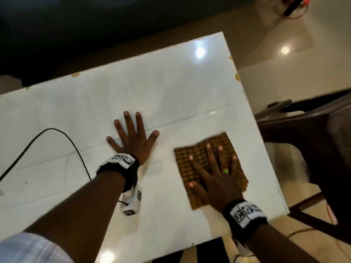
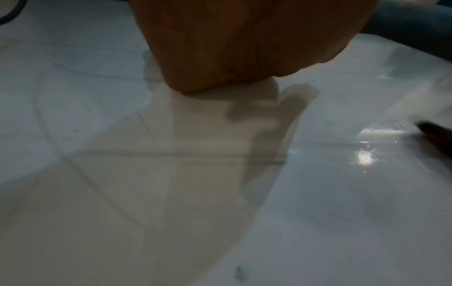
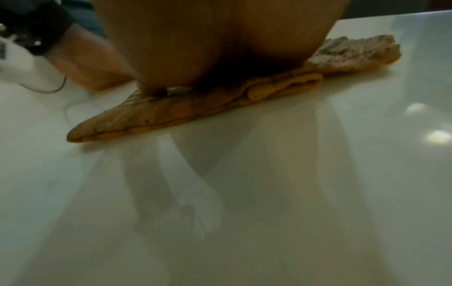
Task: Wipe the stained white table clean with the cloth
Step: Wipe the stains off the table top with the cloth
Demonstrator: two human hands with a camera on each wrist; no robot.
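A folded orange-brown checked cloth [image 1: 191, 164] lies flat on the glossy white table [image 1: 171, 95], near its right edge. My right hand [image 1: 216, 173] presses down on the cloth with spread, straight fingers. From the right wrist view the cloth [image 3: 195, 108] shows as a flat fold under my palm [image 3: 215, 44]. My left hand [image 1: 133, 137] lies flat on the bare table in the middle, fingers splayed, holding nothing. The left wrist view shows its palm [image 2: 232, 42] on the table [image 2: 342, 193]. Small brown stains [image 1: 237, 76] dot the far and right rims.
A black cable [image 1: 62, 133] curves across the table's left part. A dark wooden chair [image 1: 313, 133] stands close to the right edge. Beige floor tiles [image 1: 284, 44] surround the table. A small dark speck [image 2: 240, 272] marks the surface near my left wrist.
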